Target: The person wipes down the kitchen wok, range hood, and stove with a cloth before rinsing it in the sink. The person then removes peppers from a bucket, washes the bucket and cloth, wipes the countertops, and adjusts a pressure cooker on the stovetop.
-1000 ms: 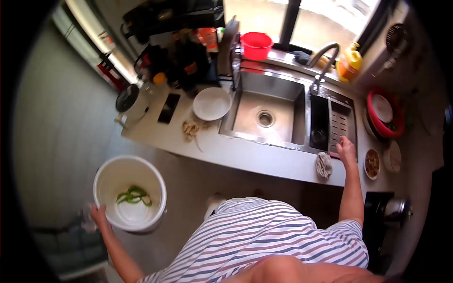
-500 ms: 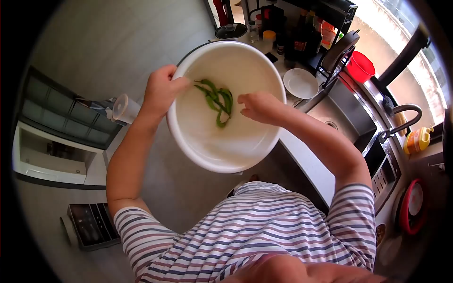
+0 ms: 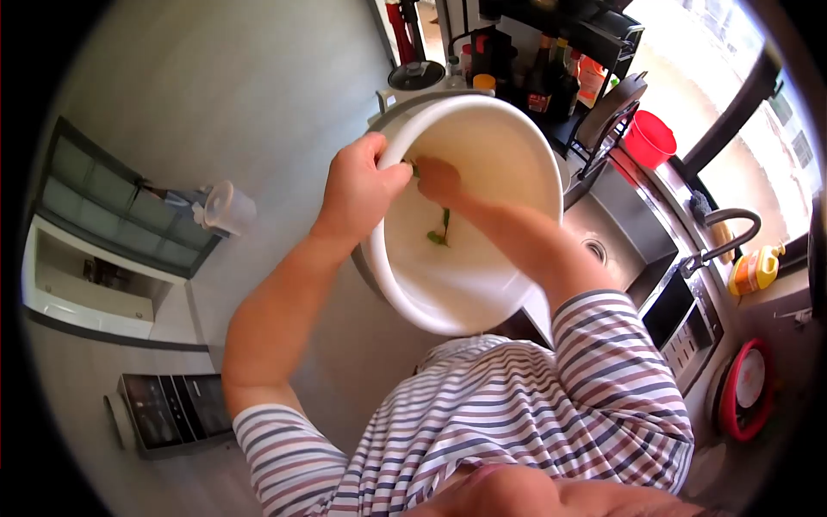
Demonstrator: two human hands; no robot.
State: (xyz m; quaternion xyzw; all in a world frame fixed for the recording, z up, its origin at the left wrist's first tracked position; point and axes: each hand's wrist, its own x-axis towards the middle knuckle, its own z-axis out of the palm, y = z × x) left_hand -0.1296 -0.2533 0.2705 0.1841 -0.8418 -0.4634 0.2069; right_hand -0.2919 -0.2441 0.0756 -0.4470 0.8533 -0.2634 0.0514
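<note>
A large white basin [image 3: 558, 185] is tilted in front of me. My left hand [image 3: 362, 185] is closed on its left rim, thumb over the edge. Inside the basin, my right hand [image 3: 439, 181] is closed near the left wall, with a bit of green showing at its fingertips. Some green chili peppers [image 3: 439, 237] lie on the basin bottom below that hand. My right hand and forearm hide part of the inside.
To the right is a steel sink [image 3: 629, 211] with a curved faucet [image 3: 732, 215]. A red bucket [image 3: 650, 138] stands by the window. Bottles [image 3: 551, 77] crowd the back counter beside a lidded pot [image 3: 416, 75]. A yellow jug [image 3: 756, 269] sits past the faucet.
My right hand has moved left across the basin and closed on some of the peppers. The basin has shifted right and tipped more, with my left hand still on its rim.
</note>
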